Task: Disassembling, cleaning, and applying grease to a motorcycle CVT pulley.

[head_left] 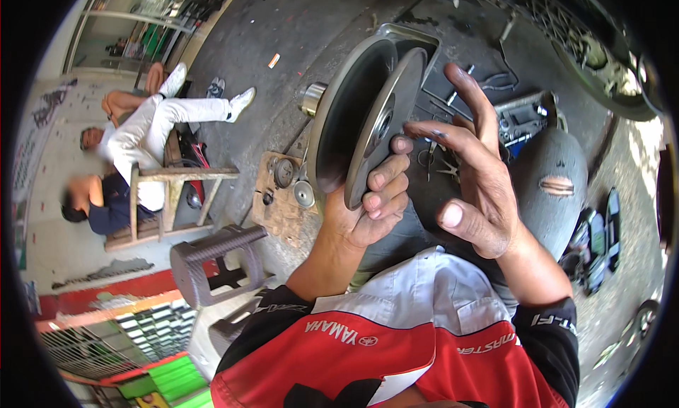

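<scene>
My left hand (382, 199) grips a two-disc scooter pulley (397, 100) from below, its fingers curled over the lower rim of the right disc. The discs stand nearly upright with a dark gap between them. A short shiny metal sleeve (312, 99) sticks out from the left side. Just right of the pulley is my right hand (484, 174), fingers spread and holding nothing. Dark smudges mark its fingertips. Whether its index fingertip touches the pulley, I cannot tell.
A wooden board (283, 217) with round metal parts lies on the floor, left of the pulley. Pliers (498, 81), a metal tray (433, 40) and a socket case (527, 121) lie beyond my knee. A brown stool (219, 263) stands left. Two people sit on a wooden bench (185, 173) farther left.
</scene>
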### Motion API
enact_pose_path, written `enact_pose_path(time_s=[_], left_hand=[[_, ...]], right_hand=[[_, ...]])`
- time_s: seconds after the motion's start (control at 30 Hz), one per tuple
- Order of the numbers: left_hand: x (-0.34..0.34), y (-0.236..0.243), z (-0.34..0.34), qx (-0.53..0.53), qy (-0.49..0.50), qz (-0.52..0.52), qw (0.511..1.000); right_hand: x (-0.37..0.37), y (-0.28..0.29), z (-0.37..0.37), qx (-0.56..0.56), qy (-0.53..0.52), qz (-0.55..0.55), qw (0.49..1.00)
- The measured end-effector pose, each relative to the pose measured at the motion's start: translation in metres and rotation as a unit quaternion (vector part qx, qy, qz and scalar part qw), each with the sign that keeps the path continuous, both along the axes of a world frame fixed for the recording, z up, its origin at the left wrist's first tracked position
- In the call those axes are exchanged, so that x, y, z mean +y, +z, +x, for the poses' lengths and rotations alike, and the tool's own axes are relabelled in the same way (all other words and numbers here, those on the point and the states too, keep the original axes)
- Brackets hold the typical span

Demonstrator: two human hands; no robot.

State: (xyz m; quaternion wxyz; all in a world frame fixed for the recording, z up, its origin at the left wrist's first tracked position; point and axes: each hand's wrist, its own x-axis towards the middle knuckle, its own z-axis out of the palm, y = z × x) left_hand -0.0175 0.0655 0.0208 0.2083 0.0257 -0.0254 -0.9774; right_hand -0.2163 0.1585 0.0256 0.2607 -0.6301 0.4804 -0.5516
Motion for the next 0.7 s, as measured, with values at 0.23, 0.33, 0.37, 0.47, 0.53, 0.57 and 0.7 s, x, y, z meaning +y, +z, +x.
enact_pose_path(time_s=[0.23, 0.33, 0.37, 0.47, 0.53, 0.57, 0.7], left_hand=[[0.020, -0.015, -0.023, -0.015, 0.005, -0.018, 1.000], [0.022, -0.022, -0.023, 0.003, -0.003, -0.018, 1.000], [0.023, -0.023, -0.023, 0.007, 0.013, -0.019, 1.000], [0.022, -0.025, -0.021, 0.011, 0.037, -0.026, 0.999], [0.020, -0.024, -0.020, 0.013, 0.023, -0.048, 0.999], [0.019, -0.022, -0.020, 0.003, 0.027, -0.062, 0.998], [0.024, -0.014, -0.022, -0.024, 0.051, -0.080, 0.995]], right_hand=[[0.010, -0.024, 0.012, -0.091, 0.007, -0.043, 0.995], [0.014, -0.032, 0.018, -0.044, 0.003, -0.050, 0.998], [0.015, -0.021, 0.023, -0.158, 0.029, 0.003, 0.987], [0.007, -0.025, 0.019, -0.105, 0.020, -0.032, 0.994], [0.004, -0.013, 0.019, -0.087, -0.005, 0.001, 0.996], [0.001, -0.010, 0.019, -0.101, -0.001, 0.020, 0.995], [-0.005, -0.008, 0.017, -0.087, -0.009, 0.029, 0.996]])
